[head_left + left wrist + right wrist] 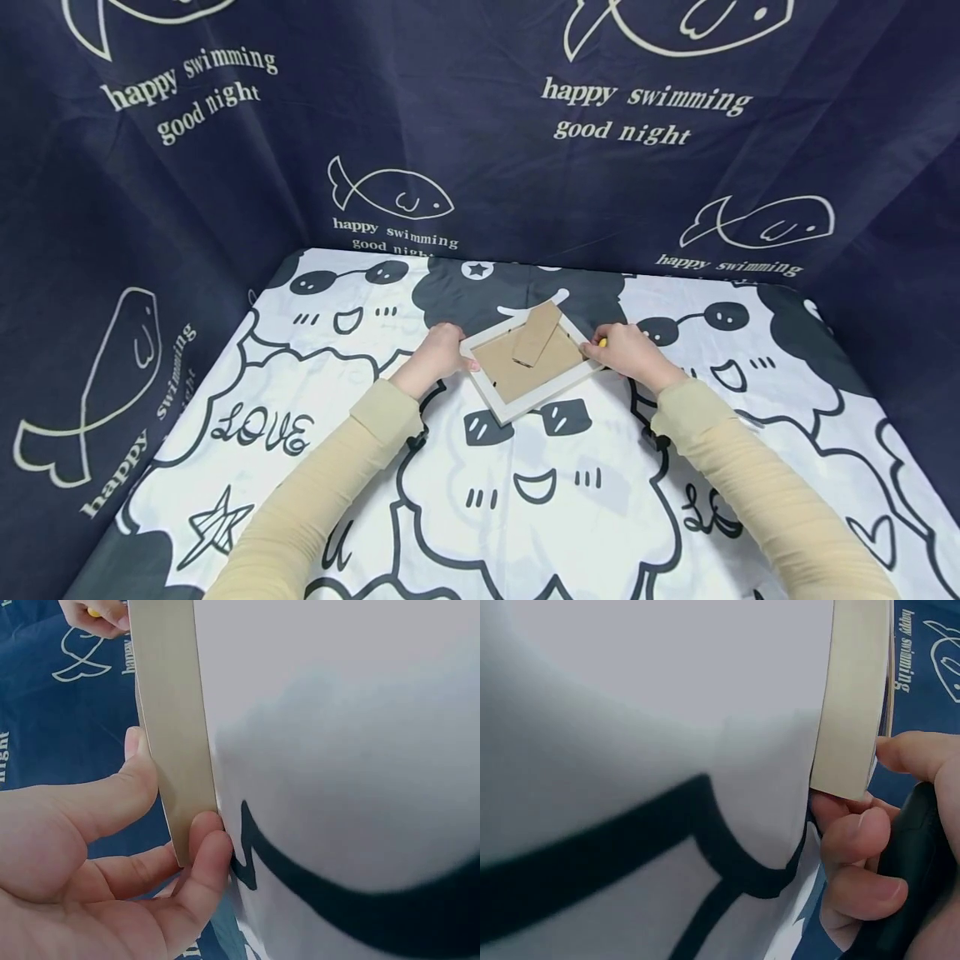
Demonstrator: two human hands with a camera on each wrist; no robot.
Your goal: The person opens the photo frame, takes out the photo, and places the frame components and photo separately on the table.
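A white picture frame (552, 389) sits back side up on the patterned cloth, turned at an angle. Its brown backing board (504, 380) faces up, with a folding stand (536, 336) on it and small dark tabs along the rim. My left hand (438, 354) grips the left corner, thumb on top and fingers (208, 859) curled under the edge. At the right corner, my right hand (632, 352) pinches the frame between thumb and fingers. A dark handle (911, 859) also lies in the right palm; a yellow end (602, 342) shows there, but the tool's kind is hidden.
A black-and-white cartoon cloth (540, 542) covers the table. Dark blue curtains (480, 108) with fish drawings and lettering hang behind the table and along its sides.
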